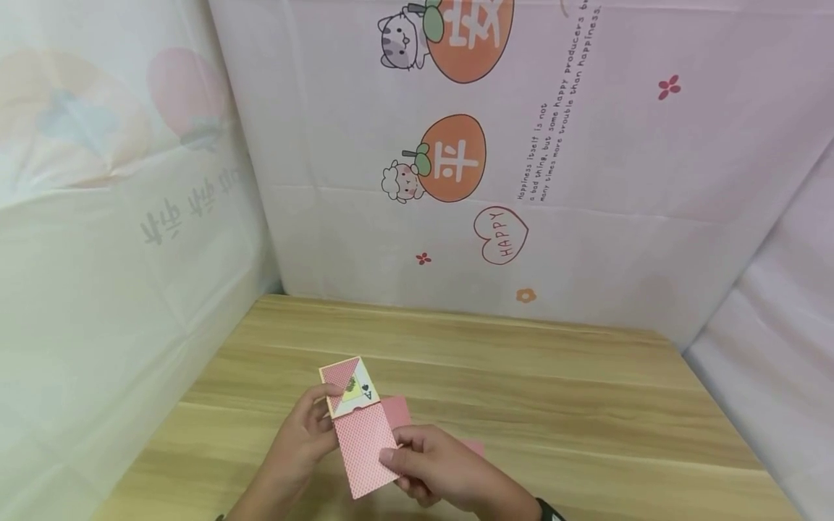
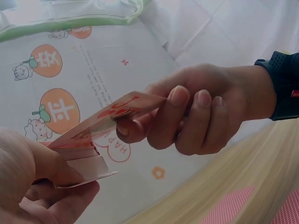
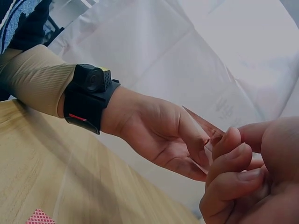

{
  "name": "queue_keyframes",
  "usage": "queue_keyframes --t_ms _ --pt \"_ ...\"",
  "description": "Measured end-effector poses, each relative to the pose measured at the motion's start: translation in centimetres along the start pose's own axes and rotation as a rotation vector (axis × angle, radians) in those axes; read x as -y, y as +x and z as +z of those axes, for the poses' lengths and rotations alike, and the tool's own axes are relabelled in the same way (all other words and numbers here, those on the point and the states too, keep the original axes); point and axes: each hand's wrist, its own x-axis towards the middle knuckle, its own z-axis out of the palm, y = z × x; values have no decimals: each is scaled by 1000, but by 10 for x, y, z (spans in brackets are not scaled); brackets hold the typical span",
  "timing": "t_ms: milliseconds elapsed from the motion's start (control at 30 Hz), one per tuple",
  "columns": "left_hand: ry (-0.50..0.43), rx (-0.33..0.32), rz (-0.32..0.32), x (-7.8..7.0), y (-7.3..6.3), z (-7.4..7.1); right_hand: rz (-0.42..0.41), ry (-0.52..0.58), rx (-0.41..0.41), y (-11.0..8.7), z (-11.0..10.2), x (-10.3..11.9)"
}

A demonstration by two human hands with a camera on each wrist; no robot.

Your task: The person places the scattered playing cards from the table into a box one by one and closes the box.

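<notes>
My left hand [image 1: 306, 430] grips a small card box [image 1: 357, 383] with an ace of spades printed on its side. A playing card [image 1: 368, 452] with a red checked back lies against the box's near end, pinched between the thumb and fingers of my right hand [image 1: 436, 463]. In the left wrist view the underside of the playing card [image 2: 110, 114] carries a red J, and the box's flap [image 2: 88, 168] hangs open below it. The right wrist view catches only a thin edge of the card; fingers hide the box there.
On the wooden table [image 1: 521, 376], pink-backed cards [image 2: 229, 205] lie below the hands, partly hidden by them in the head view. A printed white cloth [image 1: 365, 239] rises behind the table, with more cloth at both sides.
</notes>
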Motion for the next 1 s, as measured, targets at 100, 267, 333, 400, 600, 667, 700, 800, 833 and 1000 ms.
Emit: queue_keyframes --t_ms 100,267,333,400,600,667,700,800,833,1000 --pt "1 13 -15 0 0 0 -19 21 -1 1 -1 0" --pt "2 18 -23 0 0 1 -60 39 -7 2 0 0" --pt "3 15 -18 0 0 1 -82 38 -21 3 0 1" --pt "-5 7 -21 -1 -1 1 -105 5 -65 4 2 2" --pt "-36 20 -35 1 0 1 -170 -377 -368 8 8 1" --pt "-45 63 -33 2 0 3 -191 -509 -465 11 8 1" --pt "-46 87 -27 3 0 4 -208 -559 -507 13 8 0" --pt "-46 122 -25 3 -1 7 -248 -639 -599 19 6 0" --pt "-41 122 -28 2 -2 8 -262 -656 -617 20 5 0" --pt "-30 99 -49 -1 -4 10 -307 -721 -633 21 2 -2"
